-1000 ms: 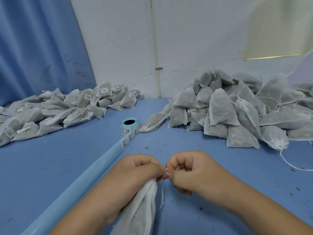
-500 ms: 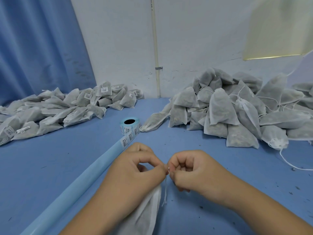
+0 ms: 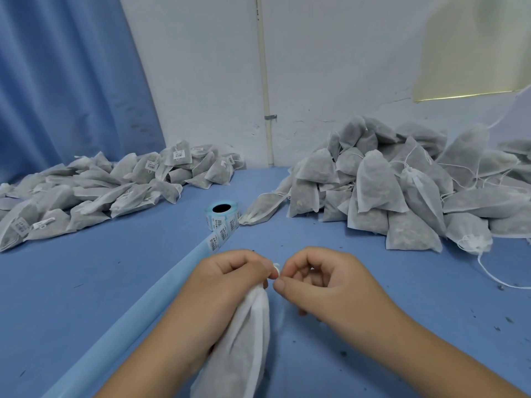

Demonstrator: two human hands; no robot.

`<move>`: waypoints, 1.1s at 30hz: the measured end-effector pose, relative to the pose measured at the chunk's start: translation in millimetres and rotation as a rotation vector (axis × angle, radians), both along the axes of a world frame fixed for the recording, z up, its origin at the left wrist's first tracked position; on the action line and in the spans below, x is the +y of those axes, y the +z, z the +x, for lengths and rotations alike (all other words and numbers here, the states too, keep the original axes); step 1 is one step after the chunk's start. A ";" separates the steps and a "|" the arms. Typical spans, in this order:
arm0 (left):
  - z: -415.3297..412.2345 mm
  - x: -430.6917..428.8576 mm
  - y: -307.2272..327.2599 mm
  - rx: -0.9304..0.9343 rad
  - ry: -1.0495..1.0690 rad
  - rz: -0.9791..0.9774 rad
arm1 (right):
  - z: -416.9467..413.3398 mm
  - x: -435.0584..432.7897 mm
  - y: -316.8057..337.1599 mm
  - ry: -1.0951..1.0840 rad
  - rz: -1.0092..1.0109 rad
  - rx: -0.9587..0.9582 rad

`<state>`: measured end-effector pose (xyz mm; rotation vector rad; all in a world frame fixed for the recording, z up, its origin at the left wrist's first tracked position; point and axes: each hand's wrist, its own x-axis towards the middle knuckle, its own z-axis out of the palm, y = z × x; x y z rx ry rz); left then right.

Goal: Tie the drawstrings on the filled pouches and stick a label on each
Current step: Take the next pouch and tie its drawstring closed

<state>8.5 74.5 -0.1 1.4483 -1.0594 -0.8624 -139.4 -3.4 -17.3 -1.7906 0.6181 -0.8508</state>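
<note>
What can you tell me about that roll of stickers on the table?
The label roll stands on end on the blue table, dark core hole facing up. Its pale blue backing, seemingly paper, carries white stickers with black barcodes. A loose tail of labels unwinds toward the person over a pale blue strip. A pouch tip lies beside it; contact is unclear.

White fabric pouch (image 3: 244, 349), filled with grey-green stuff, was gripped at its gathered neck by the left hand (image 3: 224, 291), with its body running down to the bottom edge of the view. Its thin white drawstring (image 3: 276, 268) made a small loop at the neck, pinched by the right hand (image 3: 324, 288). Label roll (image 3: 221, 215) stood on end mid-table with a barcode strip trailing; labelled pouches (image 3: 115, 185) were heaped far left and unlabelled pouches (image 3: 402, 191) far right.
</note>
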 end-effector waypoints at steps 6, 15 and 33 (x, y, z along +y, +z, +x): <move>-3.0 -0.4 -0.1 -0.110 -0.001 -0.056 | 1.6 -0.1 -3.3 -0.055 -0.003 -0.019; -1.8 1.8 -1.8 -0.335 0.003 -0.093 | 1.4 -3.1 -6.3 -0.039 -0.022 0.030; 3.5 -4.1 -17.2 -0.749 0.008 -0.232 | -1.4 -8.5 -10.6 -0.079 -0.187 0.126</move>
